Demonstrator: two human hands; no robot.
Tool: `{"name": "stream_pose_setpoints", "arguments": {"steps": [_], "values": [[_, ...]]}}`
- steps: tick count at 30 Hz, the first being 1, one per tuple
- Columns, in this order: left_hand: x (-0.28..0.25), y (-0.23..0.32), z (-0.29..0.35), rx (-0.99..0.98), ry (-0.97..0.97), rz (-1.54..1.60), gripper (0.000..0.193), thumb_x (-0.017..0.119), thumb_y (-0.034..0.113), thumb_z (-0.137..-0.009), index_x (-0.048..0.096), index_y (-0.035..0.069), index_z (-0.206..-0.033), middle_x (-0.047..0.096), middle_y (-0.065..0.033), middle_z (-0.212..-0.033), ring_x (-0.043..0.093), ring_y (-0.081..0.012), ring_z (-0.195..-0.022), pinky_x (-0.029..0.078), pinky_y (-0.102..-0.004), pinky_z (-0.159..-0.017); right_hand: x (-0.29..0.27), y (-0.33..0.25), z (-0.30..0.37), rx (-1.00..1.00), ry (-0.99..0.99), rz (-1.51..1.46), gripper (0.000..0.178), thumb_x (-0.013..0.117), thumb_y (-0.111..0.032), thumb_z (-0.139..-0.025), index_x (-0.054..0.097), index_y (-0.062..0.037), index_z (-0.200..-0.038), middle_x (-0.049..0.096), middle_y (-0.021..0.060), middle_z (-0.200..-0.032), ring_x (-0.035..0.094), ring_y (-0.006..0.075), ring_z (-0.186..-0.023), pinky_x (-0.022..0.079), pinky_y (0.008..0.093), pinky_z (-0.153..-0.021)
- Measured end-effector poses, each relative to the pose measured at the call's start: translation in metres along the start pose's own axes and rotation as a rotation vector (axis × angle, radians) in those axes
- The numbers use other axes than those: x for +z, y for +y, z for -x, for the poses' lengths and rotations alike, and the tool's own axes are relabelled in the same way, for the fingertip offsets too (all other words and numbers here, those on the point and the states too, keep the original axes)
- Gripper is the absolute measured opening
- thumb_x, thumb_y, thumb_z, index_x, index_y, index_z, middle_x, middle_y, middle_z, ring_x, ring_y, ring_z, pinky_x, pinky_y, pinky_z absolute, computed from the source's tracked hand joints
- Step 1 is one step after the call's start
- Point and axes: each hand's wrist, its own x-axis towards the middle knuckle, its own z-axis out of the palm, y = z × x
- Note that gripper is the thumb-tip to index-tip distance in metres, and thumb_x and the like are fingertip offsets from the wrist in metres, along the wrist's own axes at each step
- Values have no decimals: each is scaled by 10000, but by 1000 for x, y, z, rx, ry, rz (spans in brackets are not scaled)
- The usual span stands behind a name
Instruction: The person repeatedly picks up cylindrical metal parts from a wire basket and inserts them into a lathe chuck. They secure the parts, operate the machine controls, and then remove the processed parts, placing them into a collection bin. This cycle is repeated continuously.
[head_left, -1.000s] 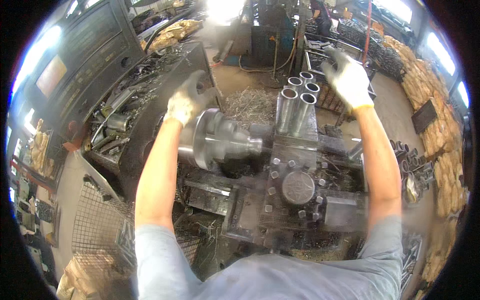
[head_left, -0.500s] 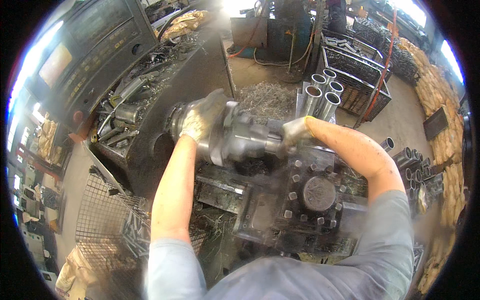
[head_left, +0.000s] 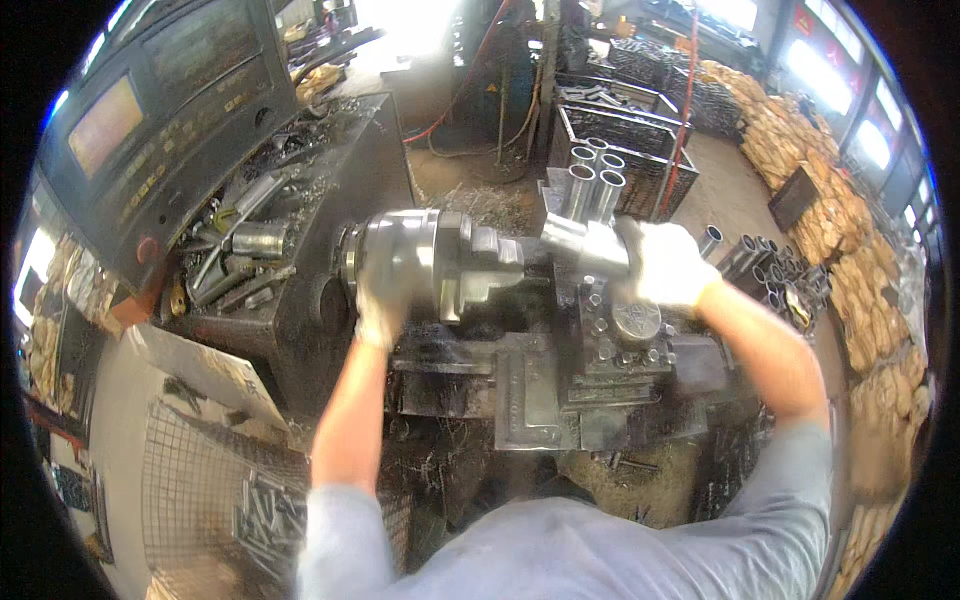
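A big steel lathe chuck (head_left: 425, 250) with stepped jaws (head_left: 490, 255) sits on the machine at the middle. My gloved left hand (head_left: 382, 295) is against its near left side, the fingers smeared by motion. To the right of the jaws and apart from them, my gloved right hand (head_left: 668, 262) grips a short shiny metal tube (head_left: 582, 243) by its right end. The tube lies roughly level above the tool post (head_left: 620, 325), which carries several square-headed bolts. My right fingers are partly hidden behind the tube.
Upright tubes (head_left: 592, 185) stand just behind the tool post, and more tubes (head_left: 765, 265) sit at right. Tools and bar pieces (head_left: 250, 240) cover the headstock top. A wire basket (head_left: 270, 510) with metal pieces is at lower left; a crate (head_left: 625, 150) stands behind.
My right hand has moved right, away from the chuck jaws, and the tube now shows in it. My left hand stays at the chuck, slightly lower on it. The view has shifted.
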Motion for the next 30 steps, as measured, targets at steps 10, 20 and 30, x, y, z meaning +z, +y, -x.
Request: {"name": "stream_pose_setpoints", "arguments": {"steps": [10, 20, 30], "values": [[98, -28, 225, -961, -437, 1256, 468, 715, 272, -1001, 583, 54, -1394, 696, -101, -1276, 678, -249, -1162, 540, -454, -1012, 146, -134, 157, 796, -707, -1857, 491, 742, -397, -967, 673, 35, -1190, 746, 157, -989, 766, 265, -806, 658, 385, -697], [121, -60, 227, -1090, -207, 1124, 488, 647, 351, -1037, 608, 18, -1391, 689, -154, -1299, 671, -326, -1195, 527, -500, -1068, 214, -116, 204, 656, -592, -1324, 544, 881, -354, -763, 715, 21, -1121, 724, 63, -852, 669, 135, -715, 554, 297, -639], [101, -67, 215, -1140, -225, 1177, 658, 438, 578, -1110, 601, 26, -1430, 745, -165, -1260, 755, -326, -1078, 625, -476, -949, 182, -38, 205, 281, 112, -1016, 305, 870, -109, -817, 697, -69, -1064, 745, 62, -903, 730, 146, -717, 626, 340, -609]]}}
